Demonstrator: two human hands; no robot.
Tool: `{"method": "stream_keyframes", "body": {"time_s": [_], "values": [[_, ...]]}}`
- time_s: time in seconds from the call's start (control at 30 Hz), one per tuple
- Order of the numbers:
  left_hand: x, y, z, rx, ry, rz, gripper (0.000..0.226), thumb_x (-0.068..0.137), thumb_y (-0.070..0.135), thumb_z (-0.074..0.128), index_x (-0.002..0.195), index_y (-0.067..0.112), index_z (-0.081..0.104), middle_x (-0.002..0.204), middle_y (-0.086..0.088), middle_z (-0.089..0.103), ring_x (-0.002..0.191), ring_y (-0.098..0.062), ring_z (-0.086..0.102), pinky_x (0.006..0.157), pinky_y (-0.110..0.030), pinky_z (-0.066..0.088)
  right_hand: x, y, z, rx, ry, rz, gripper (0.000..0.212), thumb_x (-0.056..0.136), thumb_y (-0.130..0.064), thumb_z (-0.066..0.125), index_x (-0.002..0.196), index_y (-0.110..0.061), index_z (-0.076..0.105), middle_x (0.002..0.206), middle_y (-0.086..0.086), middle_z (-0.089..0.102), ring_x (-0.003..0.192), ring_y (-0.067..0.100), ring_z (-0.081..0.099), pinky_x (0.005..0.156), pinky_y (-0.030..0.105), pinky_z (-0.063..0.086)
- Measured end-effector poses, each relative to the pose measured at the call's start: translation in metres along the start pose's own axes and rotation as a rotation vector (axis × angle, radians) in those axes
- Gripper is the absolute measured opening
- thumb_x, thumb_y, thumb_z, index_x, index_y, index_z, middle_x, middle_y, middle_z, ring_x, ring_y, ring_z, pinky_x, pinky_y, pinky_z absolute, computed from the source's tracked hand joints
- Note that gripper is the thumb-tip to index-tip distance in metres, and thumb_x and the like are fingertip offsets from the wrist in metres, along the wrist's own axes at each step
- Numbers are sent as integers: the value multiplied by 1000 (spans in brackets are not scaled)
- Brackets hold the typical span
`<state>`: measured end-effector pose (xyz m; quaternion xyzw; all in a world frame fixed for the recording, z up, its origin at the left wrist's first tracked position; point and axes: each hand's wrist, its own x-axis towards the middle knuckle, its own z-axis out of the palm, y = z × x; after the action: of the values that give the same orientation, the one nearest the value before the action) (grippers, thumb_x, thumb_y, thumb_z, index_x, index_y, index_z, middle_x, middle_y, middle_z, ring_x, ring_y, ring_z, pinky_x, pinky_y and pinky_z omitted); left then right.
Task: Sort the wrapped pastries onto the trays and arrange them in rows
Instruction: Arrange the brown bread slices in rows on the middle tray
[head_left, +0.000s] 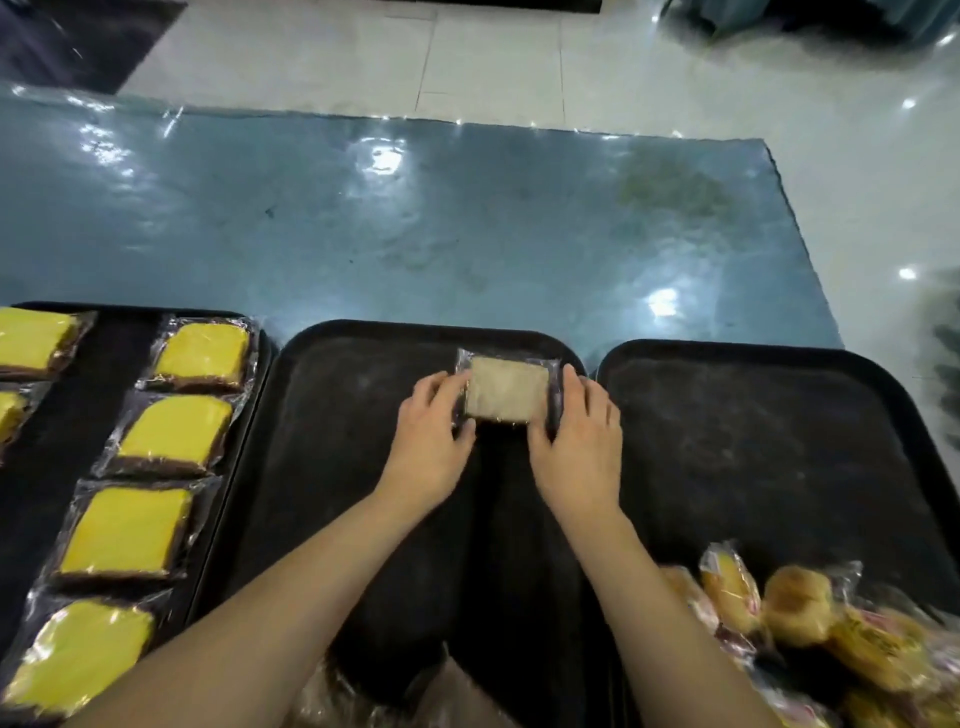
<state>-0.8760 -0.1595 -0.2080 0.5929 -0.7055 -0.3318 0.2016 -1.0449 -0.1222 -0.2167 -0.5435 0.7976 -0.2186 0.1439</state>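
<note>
In the centre of the frame both hands are on one wrapped pale brown pastry (506, 388), which lies near the far edge of the middle tray (332, 467). The left hand (428, 436) holds the left edge of the wrapper with curled fingers and the thumb below the near corner. The right hand (576, 441) does the same on the right edge, its fingers bent around the plastic. The pastry seems to rest flat on the tray, though I cannot tell if it is fully put down or lifted a little.

I judge that the step in hand is the placing of the first piece of a new row on the middle tray, because no other pastry is visible on its open surface. On the left tray (78, 415), at the left of the frame, the yellow pastries (174, 434) already lie in a column, with more at the left edge. The right tray (753, 441) shows a bare dark surface in its upper part, and a heap of unsorted round buns (800, 605) in wrappers lies at the lower right. More wrapped items (337, 696) show at the bottom centre, partly hidden by the arms.

The next move probably calls for releasing both edges, once the pastry sits square to the far rim of the tray, and then taking a similar brown piece from the heap near the bottom, to lay it just beside this one.
</note>
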Motion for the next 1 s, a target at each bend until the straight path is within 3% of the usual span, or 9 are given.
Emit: {"method": "stream_keyframes", "body": {"time_s": [0.07, 0.17, 0.37, 0.57, 0.77, 0.9, 1.0], "values": [[-4, -5, 8, 212, -68, 71, 53, 99, 26, 56, 150, 30, 39, 156, 5, 32, 142, -20, 30, 115, -35, 29, -3, 10, 9, -127, -70, -173, 60, 98, -33, 58, 154, -21, 39, 155, 5, 42, 143, 27, 38, 120, 44, 31], [-16, -14, 18, 430, -201, 90, 57, 102, 40, 45, 156, 37, 25, 165, 7, 17, 151, -22, 16, 121, -40, 19, -15, 25, 24, -235, -137, -280, 59, 100, -34, 53, 155, -22, 38, 161, 7, 35, 152, 27, 27, 127, 42, 16], [0, -13, 11, 500, -238, 96, 56, 103, 45, 39, 156, 40, 21, 166, 7, 16, 152, -27, 12, 121, -45, 16, 3, 25, 25, -310, -198, -292, 64, 102, -39, 45, 161, -27, 24, 168, 6, 22, 156, 24, 14, 128, 47, 7], [-36, -17, -23, 462, -260, 104, 55, 101, 37, 45, 154, 34, 30, 161, 2, 29, 146, -28, 26, 116, -46, 28, -31, 4, 9, -238, -211, -238, 60, 103, -36, 46, 159, -22, 31, 164, 10, 31, 154, 27, 22, 127, 44, 12], [-147, -70, -88, 405, -176, 133, 46, 99, 27, 46, 144, 28, 47, 146, 1, 49, 133, -28, 44, 108, -48, 39, -125, -43, -4, -77, -308, -162, 57, 102, -37, 49, 156, -27, 36, 160, 4, 38, 146, 26, 35, 122, 44, 26], [-231, -109, -122, 341, -83, 132, 47, 92, 29, 35, 135, 26, 55, 134, 2, 57, 118, -27, 54, 99, -47, 46, -183, -73, -6, -36, -325, -213, 50, 101, -33, 53, 150, -24, 47, 150, 1, 50, 137, 23, 44, 116, 41, 33], [-285, -135, -131, 304, -40, 109, 43, 94, 24, 51, 137, 27, 52, 137, 4, 52, 121, -25, 52, 102, -42, 43, -219, -94, -5, -51, -309, -283, 40, 99, -30, 56, 138, -21, 59, 137, -1, 59, 127, 23, 51, 112, 40, 35]]}}
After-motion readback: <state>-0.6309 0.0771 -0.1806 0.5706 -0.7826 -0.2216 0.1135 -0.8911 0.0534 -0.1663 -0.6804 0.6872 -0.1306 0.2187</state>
